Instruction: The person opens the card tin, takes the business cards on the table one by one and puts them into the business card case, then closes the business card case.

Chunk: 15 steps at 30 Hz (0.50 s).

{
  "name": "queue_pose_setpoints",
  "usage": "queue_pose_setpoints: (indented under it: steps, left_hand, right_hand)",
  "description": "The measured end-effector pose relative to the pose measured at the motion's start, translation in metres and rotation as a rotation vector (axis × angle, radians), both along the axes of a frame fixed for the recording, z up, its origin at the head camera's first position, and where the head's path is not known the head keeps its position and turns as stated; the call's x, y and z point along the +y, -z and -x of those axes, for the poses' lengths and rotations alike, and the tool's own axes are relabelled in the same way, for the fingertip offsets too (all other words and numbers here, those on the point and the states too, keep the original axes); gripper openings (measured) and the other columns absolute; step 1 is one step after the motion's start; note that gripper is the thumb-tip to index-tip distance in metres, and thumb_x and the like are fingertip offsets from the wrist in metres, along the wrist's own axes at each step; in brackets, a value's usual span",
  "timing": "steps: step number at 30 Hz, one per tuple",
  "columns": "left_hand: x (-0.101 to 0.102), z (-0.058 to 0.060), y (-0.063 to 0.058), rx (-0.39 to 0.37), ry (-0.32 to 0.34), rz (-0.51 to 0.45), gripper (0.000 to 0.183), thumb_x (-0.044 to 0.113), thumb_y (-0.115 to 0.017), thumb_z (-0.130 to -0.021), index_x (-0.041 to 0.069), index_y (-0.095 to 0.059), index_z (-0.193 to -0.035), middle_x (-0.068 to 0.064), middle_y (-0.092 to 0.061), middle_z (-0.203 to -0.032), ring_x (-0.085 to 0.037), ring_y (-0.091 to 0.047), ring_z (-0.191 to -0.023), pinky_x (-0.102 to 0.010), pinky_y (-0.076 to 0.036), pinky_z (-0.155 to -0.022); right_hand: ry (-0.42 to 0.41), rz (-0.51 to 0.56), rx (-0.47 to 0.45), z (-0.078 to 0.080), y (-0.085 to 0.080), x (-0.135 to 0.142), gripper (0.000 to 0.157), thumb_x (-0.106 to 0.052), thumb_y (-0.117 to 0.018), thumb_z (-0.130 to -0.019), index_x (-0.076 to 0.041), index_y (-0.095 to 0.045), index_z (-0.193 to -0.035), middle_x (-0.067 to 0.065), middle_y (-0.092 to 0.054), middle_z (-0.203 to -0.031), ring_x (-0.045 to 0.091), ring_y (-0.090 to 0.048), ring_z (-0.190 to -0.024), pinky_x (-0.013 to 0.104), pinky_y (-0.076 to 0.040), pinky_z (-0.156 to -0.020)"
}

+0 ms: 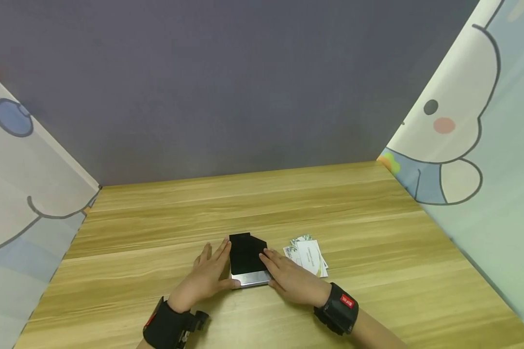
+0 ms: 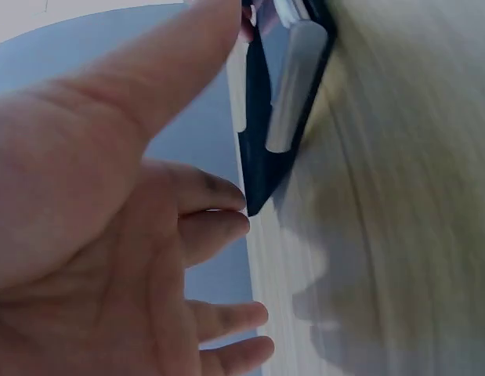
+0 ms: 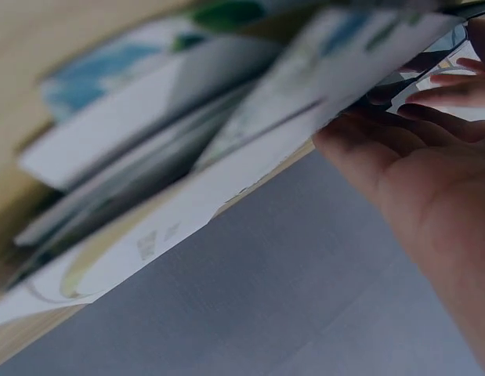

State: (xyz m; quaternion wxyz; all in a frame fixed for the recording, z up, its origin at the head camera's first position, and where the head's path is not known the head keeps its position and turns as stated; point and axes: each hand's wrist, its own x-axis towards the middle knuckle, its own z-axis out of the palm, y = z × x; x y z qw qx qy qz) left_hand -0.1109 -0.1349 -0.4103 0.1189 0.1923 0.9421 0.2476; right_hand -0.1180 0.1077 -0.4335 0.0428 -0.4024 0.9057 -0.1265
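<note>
A flat black-and-silver case (image 1: 246, 257), like a business card case, lies on the wooden table between both hands. Its black part is uneven at the far edge, and a silver strip shows along the near side. My left hand (image 1: 207, 274) touches the case's left edge with straight fingers, thumb by the near left corner. On the opposite side, the fingers of my right hand (image 1: 290, 278) rest on the right edge. The left wrist view shows the case's dark underside and rounded silver edge (image 2: 297, 86) past the spread left fingers. In the right wrist view the case is mostly hidden.
A loose stack of white business cards (image 1: 310, 257) with leaf prints lies just right of the case, close to the right hand. Beyond the wooden table (image 1: 179, 208) stands a grey panel (image 1: 244, 97); cartoon-printed sheets (image 1: 463, 121) flank both sides.
</note>
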Motion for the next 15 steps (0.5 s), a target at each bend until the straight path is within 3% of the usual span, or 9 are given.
queue_pose_setpoints:
  steps: [5, 9, 15]
  left_hand:
    - [-0.003, 0.001, 0.003, -0.003, 0.016, 0.034, 0.09, 0.042, -0.067, -0.075, -0.003, -0.025, -0.141, -0.02, -0.022, -0.15, -0.058, -0.009, -0.127, -0.074, -0.021, -0.095]
    - [-0.005, 0.001, 0.006, -0.023, 0.026, 0.028, 0.09, 0.041, -0.067, -0.076, -0.002, -0.024, -0.142, -0.02, -0.02, -0.151, -0.057, -0.009, -0.127, -0.075, -0.021, -0.095]
    - [-0.005, 0.004, 0.007, -0.03, 0.025, 0.035, 0.091, 0.043, -0.066, -0.076, -0.001, -0.022, -0.143, -0.019, -0.018, -0.151, -0.056, -0.008, -0.129, -0.073, -0.018, -0.098]
  right_hand:
    - [0.016, 0.019, -0.034, 0.002, -0.004, 0.004, 0.059, -0.023, -0.049, -0.092, 0.0, -0.026, -0.141, 0.022, -0.033, -0.145, 0.033, -0.028, -0.132, 0.048, -0.035, -0.104]
    - [0.083, 0.051, -0.046, 0.007, -0.011, 0.013, 0.062, -0.026, -0.053, -0.091, 0.0, -0.026, -0.141, 0.023, -0.035, -0.143, 0.034, -0.03, -0.13, 0.05, -0.035, -0.103]
    - [0.344, 0.088, 0.014, 0.019, -0.02, 0.034, 0.068, -0.021, -0.068, -0.08, 0.008, -0.036, -0.133, 0.029, -0.05, -0.126, 0.041, -0.047, -0.115, 0.053, -0.044, -0.093]
